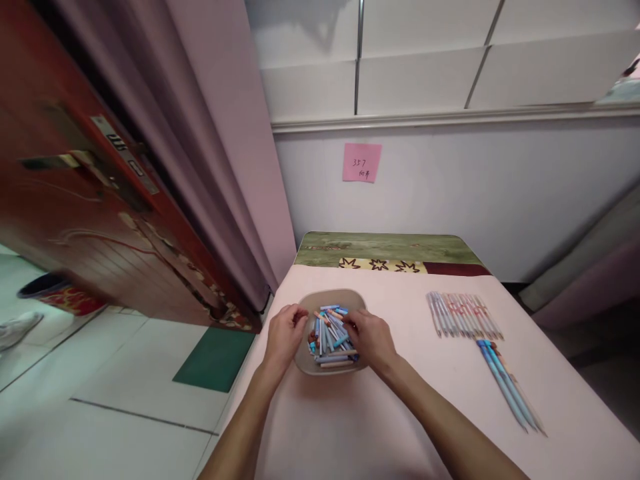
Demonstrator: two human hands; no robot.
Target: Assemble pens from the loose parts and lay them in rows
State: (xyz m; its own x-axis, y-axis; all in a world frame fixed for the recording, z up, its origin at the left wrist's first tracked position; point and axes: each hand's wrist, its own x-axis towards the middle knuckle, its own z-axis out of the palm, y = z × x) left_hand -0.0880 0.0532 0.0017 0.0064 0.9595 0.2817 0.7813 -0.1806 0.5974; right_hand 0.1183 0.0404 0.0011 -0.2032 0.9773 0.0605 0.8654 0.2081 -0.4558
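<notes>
A beige plastic basin [313,365] holds a jumble of short pen parts [327,337] in blue, grey and brown. At its left rim my left hand [284,332] is closed, thumb and fingers pressed together; whatever they hold is hidden. My right hand [373,337] reaches over the right rim with its fingertips pinched among the parts, and I cannot make out what is between them. To the right lies a neat row of whole pens [464,315], pale with reddish-brown marks. Just below it, several blue and brown-topped pens [507,383] lie slanted side by side.
A pale pink cloth [400,413] covers most of the table, leaving a green wood-pattern strip [390,245] at the back. A pink note [362,163] sticks to the wall behind. On the left are a red door [165,267], a green mat [215,360] and a bucket [65,297].
</notes>
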